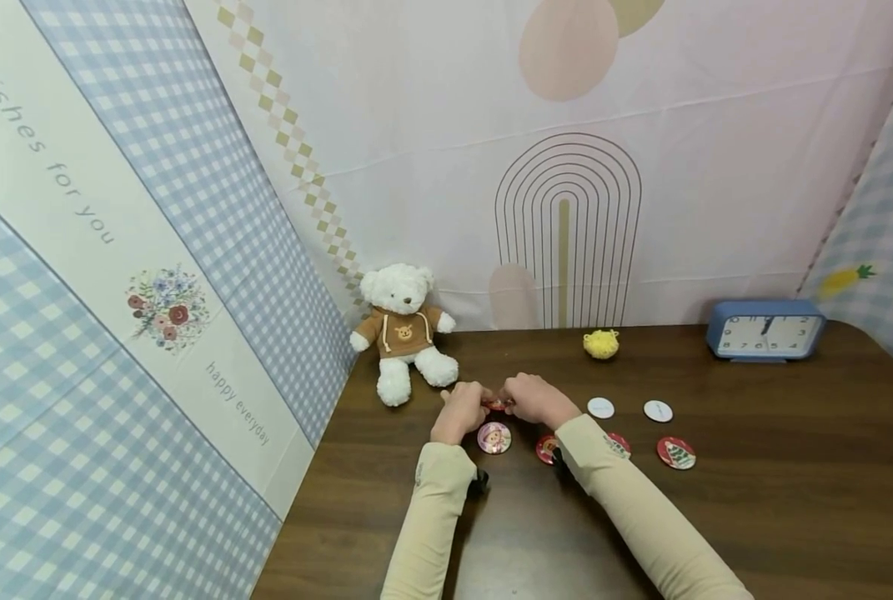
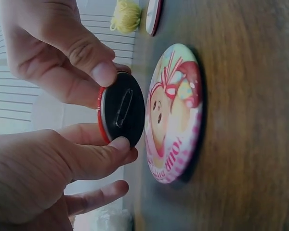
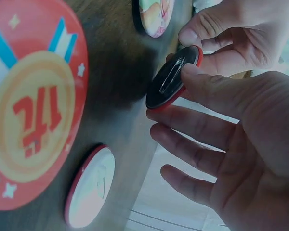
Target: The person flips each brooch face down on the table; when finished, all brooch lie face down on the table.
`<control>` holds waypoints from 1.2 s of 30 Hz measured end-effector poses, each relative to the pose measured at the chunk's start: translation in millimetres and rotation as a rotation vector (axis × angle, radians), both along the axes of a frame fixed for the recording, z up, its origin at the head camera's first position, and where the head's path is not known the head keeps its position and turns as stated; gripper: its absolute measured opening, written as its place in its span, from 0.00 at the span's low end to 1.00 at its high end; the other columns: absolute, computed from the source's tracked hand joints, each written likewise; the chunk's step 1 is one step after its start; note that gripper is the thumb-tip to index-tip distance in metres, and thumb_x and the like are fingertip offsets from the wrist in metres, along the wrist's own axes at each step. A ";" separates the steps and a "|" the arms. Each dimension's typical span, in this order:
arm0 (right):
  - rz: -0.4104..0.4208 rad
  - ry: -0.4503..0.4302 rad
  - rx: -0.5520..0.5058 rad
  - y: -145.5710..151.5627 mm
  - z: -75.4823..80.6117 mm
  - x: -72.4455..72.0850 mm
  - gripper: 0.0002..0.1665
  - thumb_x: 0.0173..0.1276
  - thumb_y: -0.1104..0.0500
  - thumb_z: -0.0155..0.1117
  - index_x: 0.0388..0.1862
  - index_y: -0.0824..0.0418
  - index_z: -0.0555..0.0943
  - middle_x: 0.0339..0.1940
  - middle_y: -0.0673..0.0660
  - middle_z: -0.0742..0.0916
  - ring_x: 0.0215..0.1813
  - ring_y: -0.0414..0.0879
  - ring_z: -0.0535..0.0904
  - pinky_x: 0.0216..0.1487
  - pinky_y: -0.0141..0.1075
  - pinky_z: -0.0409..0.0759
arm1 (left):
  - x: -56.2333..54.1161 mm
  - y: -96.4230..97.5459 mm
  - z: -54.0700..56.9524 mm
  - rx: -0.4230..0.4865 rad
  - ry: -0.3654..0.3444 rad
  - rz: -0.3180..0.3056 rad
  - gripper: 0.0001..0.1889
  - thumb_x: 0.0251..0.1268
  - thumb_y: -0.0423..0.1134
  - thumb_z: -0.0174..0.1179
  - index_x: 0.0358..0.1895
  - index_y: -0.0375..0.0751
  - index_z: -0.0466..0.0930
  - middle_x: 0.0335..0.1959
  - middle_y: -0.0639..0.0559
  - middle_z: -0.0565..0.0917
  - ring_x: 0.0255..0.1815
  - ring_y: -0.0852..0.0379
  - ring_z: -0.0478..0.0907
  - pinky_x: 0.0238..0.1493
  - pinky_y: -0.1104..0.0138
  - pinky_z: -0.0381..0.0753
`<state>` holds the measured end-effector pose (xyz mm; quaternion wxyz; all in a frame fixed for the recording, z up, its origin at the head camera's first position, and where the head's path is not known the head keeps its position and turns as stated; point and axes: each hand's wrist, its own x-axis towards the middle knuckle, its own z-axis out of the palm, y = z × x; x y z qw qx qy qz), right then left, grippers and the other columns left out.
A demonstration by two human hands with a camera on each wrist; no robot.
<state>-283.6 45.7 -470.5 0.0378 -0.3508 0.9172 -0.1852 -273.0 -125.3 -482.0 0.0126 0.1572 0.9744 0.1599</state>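
Both hands pinch one small round pin badge [image 2: 124, 110], which has a red rim and a black back with a metal safety pin. In the head view my left hand [image 1: 461, 412] has it from the left and my right hand [image 1: 538, 398] from the right. The badge is tilted with its pin side toward the wrist cameras; its printed front is hidden. Just in front of the hands, a pink badge with a cartoon face [image 1: 494, 437] lies face up on the table. A red badge with a gold medal print [image 3: 36, 110] lies near my right wrist.
Right of my right hand are two white-backed badges [image 1: 600, 407], a tree badge [image 1: 675, 452] and a red badge [image 1: 621, 444] partly behind the sleeve. A white teddy bear [image 1: 404, 333], a yellow woolly ball [image 1: 601, 343] and a blue clock [image 1: 766, 331] stand along the back.
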 end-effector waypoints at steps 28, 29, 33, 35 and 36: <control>-0.030 0.013 -0.095 2.0 -0.2 -9.1 0.16 0.59 0.77 0.60 0.18 0.62 0.77 0.16 0.48 0.70 0.22 0.42 0.62 0.27 0.34 0.63 | -3.0 -2.1 -1.4 0.026 0.020 -0.004 0.07 0.65 0.30 0.65 0.35 0.47 0.89 0.33 0.53 0.86 0.37 0.49 0.79 0.43 0.54 0.60; -0.040 0.014 -0.092 2.1 -1.4 -9.4 0.17 0.59 0.77 0.60 0.17 0.61 0.76 0.16 0.48 0.69 0.22 0.42 0.62 0.27 0.34 0.63 | -2.8 -2.0 -1.4 0.026 0.019 -0.003 0.06 0.65 0.31 0.65 0.37 0.47 0.90 0.34 0.53 0.87 0.39 0.49 0.80 0.44 0.54 0.62; -0.088 0.024 -0.067 1.6 -6.1 -10.5 0.19 0.58 0.77 0.61 0.15 0.58 0.73 0.15 0.48 0.69 0.22 0.43 0.63 0.27 0.35 0.64 | -3.3 -0.4 -2.3 0.026 0.012 -0.013 0.06 0.66 0.33 0.65 0.41 0.46 0.90 0.37 0.52 0.88 0.43 0.47 0.82 0.48 0.49 0.66; -0.101 0.027 -0.063 0.8 -7.6 -10.6 0.20 0.58 0.77 0.61 0.15 0.57 0.71 0.15 0.48 0.68 0.22 0.43 0.63 0.27 0.35 0.64 | -3.4 0.5 -2.8 0.018 0.007 -0.015 0.06 0.66 0.32 0.64 0.38 0.45 0.90 0.33 0.53 0.87 0.42 0.47 0.82 0.48 0.48 0.66; -0.103 0.030 -0.063 0.4 -7.8 -10.4 0.21 0.58 0.77 0.61 0.15 0.57 0.71 0.15 0.48 0.68 0.22 0.44 0.64 0.26 0.35 0.64 | -3.9 1.0 -3.3 0.018 0.006 -0.014 0.05 0.65 0.31 0.64 0.36 0.45 0.89 0.31 0.53 0.86 0.41 0.47 0.82 0.47 0.48 0.66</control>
